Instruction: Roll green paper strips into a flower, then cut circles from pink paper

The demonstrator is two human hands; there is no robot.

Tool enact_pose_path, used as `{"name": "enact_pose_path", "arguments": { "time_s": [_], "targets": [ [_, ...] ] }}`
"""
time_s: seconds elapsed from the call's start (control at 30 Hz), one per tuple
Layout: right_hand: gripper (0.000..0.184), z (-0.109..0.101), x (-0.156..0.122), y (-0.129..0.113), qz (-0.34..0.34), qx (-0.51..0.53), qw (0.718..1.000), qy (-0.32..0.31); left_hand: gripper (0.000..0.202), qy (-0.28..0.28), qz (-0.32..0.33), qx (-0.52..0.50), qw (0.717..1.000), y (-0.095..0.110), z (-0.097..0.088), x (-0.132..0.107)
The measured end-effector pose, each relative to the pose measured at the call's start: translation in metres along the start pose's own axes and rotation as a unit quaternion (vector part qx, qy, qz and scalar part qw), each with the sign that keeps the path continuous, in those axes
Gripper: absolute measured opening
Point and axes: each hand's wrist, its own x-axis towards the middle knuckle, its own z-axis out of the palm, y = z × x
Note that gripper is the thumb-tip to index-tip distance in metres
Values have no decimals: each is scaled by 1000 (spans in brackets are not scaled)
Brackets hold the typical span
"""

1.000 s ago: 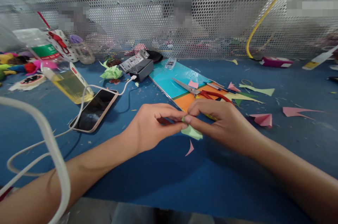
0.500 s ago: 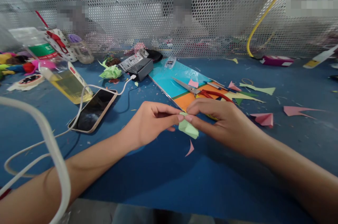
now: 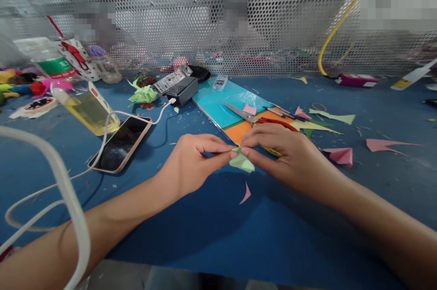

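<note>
Between both hands, just above the blue table, is a small piece of light green paper (image 3: 243, 162). My left hand (image 3: 194, 162) pinches its left upper edge between thumb and fingers. From the other side, my right hand (image 3: 283, 149) grips the same paper's top near the left fingertips. The fingers cover the paper's upper part, so its folds there are hidden. Scissors (image 3: 241, 112) with red handles lie just beyond my right hand, on orange and blue paper sheets (image 3: 221, 103). A thin pink paper scrap (image 3: 246, 193) rests on the table below the green paper.
On the left lie a phone (image 3: 121, 144), a white cable (image 3: 64, 176) and a tilted bottle of yellow liquid (image 3: 85, 103). Pink paper scraps (image 3: 341, 155) and a pale green strip (image 3: 336, 117) are scattered at right. A perforated metal panel (image 3: 280, 17) stands behind.
The green paper has tilted, so its lower end sits slightly higher and shows a different outline. My left fingers have shifted a little on it; both hands still pinch it.
</note>
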Motion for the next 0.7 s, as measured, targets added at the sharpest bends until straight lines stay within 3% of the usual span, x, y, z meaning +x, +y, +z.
{"name": "enact_pose_path", "arguments": {
  "time_s": [0.13, 0.3, 0.7],
  "targets": [
    [15, 0, 1, -1, -23, -19, 1000, 0, 14, 4, -24, 2, 1000, 2, -1, 0],
    [15, -1, 1, -3, -3, -12, 1000, 0, 21, -2, -43, -13, 999, 4, 1, 1],
    [16, -1, 0, 0, -11, -3, 998, -62, 12, -1, -46, 32, 998, 6, 1, 2]
  ]
}}
